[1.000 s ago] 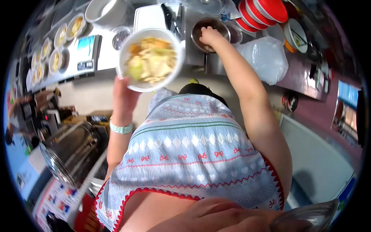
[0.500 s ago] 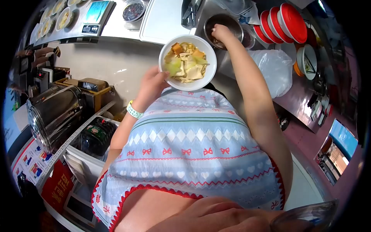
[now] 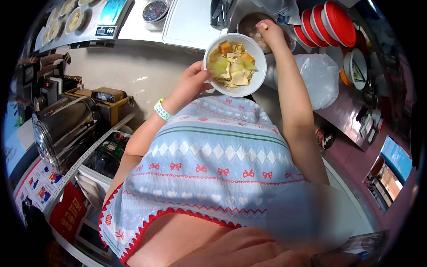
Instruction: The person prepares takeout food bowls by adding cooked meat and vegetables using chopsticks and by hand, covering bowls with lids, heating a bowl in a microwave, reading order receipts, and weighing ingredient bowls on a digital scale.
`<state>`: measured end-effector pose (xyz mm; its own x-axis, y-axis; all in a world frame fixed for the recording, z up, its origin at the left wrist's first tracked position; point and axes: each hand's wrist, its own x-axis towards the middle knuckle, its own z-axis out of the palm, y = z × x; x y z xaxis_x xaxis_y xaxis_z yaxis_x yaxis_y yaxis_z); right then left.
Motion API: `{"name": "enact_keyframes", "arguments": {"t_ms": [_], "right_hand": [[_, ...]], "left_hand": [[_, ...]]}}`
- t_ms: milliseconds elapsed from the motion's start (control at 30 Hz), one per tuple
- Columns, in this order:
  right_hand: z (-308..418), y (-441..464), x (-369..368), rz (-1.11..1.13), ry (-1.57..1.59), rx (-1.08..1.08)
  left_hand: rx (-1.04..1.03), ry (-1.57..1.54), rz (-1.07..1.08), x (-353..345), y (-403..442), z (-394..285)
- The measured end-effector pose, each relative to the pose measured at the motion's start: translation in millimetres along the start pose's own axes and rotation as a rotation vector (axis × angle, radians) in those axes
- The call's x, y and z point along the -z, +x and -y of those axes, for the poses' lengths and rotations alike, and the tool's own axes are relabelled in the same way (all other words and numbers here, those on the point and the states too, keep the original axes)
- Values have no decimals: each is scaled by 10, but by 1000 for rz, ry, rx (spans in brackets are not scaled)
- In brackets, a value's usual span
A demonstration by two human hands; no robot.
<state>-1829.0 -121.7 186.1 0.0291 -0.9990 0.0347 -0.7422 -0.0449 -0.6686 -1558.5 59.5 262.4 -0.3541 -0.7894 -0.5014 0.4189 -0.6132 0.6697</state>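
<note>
"White bowl [image 3: 262, 64], held in front of the surface [image 3: 137, 32]: what might go amiss from here?"

"Tilting is judged the chief risk. The left hand [image 3: 192, 83] supports the bowl from one side only, so a slackened grip or a turn of the wrist could tip out the orange chunks [image 3: 226, 46], pale green pieces [image 3: 218, 66] and flat cream pieces [image 3: 240, 77]."

"And on the other side?"

"The right hand [image 3: 271, 36] is near the upper right rim. A low sweep could knock that rim; a loose pinch could drop the small pale piece [image 3: 264, 26] outside the metal pot [image 3: 244, 24]."

"State of each hand?"

"Left: closed on the bowl, thumb at the rim, other fingers partly hidden. Right: fingers bent together over the pot, the pale piece seemingly pinched at the tips; how firmly cannot be told."

"Position of the bowl relative to the hands?"

"Touching the left hand, directly to its right; below and to the left of the right hand in this view, apparently apart from it. The bowl overlaps the pot's near edge; whether the two touch cannot be told."
</note>
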Motion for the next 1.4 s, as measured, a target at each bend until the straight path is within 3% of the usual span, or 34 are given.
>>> {"name": "enact_keyframes", "arguments": {"t_ms": [267, 333, 367, 433, 467, 533, 900, 967, 1067, 1200, 1267, 1400], "right_hand": [[110, -15, 86, 18, -86, -15], [441, -179, 302, -6, 245, -111], [641, -304, 409, -5, 247, -108], [1000, -572, 563, 269, 513, -105], [1095, -656, 549, 271, 511, -106], [1244, -807, 505, 369, 333, 183], [1380, -912, 607, 324, 370, 68], [1321, -894, 601, 264, 230, 251], [1355, -912, 612, 276, 120, 355], [1371, -931, 637, 282, 178, 355], [1386, -924, 642, 221, 334, 183], [1414, -924, 566, 332, 210, 306]], "left_hand": [[-12, -6, 52, 5, 22, -75], [-16, -14, 29, -24, -7, -95], [-18, -13, 26, -15, -5, -99], [-17, 6, 51, 11, 11, -97], [-17, 4, 51, 13, 26, -90], [-28, -14, 30, 11, 23, -69], [-59, -42, 44, -24, -15, -108], [-63, -44, 39, -33, -24, -118], [-64, -58, 53, -45, -40, -138], [-77, -69, 61, -30, -33, -114], [-80, -68, 54, -36, -40, -126], [-71, -67, 64, -64, -66, -176]]}}
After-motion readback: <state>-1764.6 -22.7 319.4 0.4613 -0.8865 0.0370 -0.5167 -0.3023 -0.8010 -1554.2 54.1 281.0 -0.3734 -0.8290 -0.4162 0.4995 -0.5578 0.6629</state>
